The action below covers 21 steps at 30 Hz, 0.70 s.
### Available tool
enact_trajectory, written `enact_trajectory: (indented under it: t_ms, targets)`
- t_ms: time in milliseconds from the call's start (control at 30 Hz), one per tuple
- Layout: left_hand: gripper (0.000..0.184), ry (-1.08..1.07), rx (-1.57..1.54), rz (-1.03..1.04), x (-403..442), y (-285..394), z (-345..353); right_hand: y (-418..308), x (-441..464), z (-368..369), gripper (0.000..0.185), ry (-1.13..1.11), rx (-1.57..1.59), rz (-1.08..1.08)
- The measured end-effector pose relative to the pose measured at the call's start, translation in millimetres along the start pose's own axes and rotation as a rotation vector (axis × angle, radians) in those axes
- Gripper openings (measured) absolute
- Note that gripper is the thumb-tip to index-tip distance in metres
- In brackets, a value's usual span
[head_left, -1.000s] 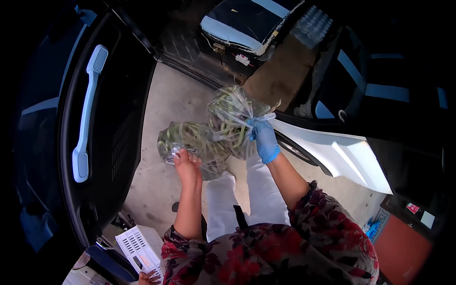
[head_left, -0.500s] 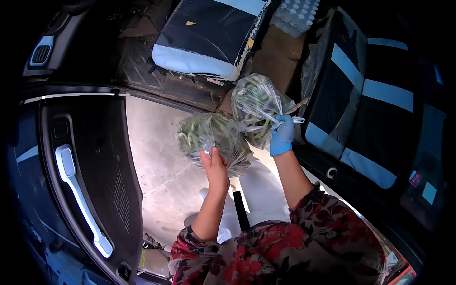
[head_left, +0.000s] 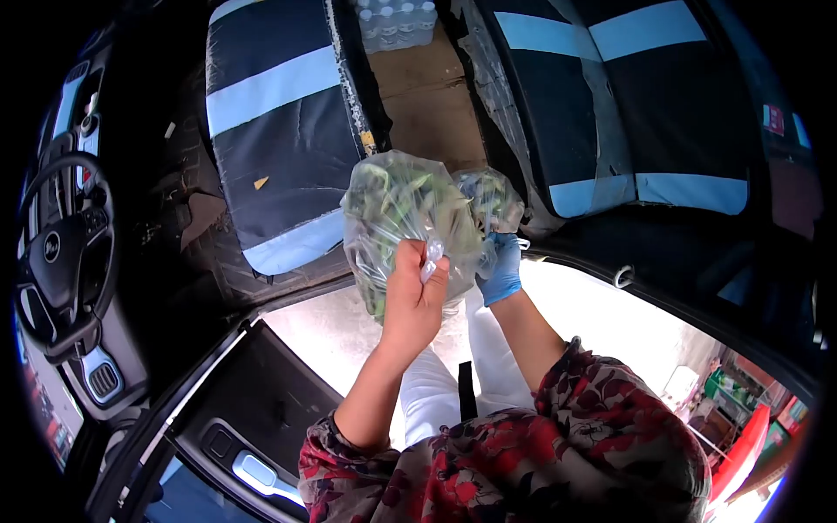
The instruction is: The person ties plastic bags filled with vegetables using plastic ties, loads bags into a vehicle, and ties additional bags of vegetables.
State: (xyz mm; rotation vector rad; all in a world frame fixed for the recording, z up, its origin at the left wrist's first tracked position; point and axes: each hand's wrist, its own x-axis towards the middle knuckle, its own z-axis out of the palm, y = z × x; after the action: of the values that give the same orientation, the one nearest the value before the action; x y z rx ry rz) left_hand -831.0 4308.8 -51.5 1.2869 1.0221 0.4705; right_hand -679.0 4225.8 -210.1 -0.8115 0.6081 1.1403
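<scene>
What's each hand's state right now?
Left hand: closed, holding the gathered neck of a clear bag of greens.
Right hand, gloved: closed, holding a second clear bag.

L hand [head_left: 417, 283], bare, grips the top of a clear bag [head_left: 359, 213] w/ green veg [head_left: 403, 185] in it. R hand [head_left: 500, 267], in a blue glove [head_left: 502, 286], grips a 2nd bag [head_left: 494, 197] just beside it. Blk & lt blue seats [head_left: 283, 131] up top, w/ clear btls [head_left: 397, 26] in between. Steering wheel [head_left: 63, 250] far left, open door [head_left: 272, 397] at btm left.
</scene>
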Motion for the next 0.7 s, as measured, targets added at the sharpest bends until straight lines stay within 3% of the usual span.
enact_trajectory:
  t_ms: [100,167,333,367,600,700]
  targets:
    - [0.018,-0.11,0.157,0.155,42,27,-5,17,-25,33,0.024,0.061,0.121,-0.104]
    - [0.018,-0.184,0.223,0.13,71,36,-3,27,-3,-4,0.021,0.128,0.169,-0.087]
    - [0.02,-0.295,0.306,0.167,132,49,24,34,1,-11,0.013,0.14,0.231,-0.13]
    - [0.021,-0.314,0.338,0.176,147,45,32,34,6,0,0.009,0.28,0.288,-0.153]
    - [0.024,-0.408,0.637,0.258,234,-9,79,30,49,-24,0.008,0.341,0.358,-0.131]
    - [0.022,-0.43,0.758,0.175,263,-41,96,19,82,-38,0.01,0.381,0.477,-0.14]
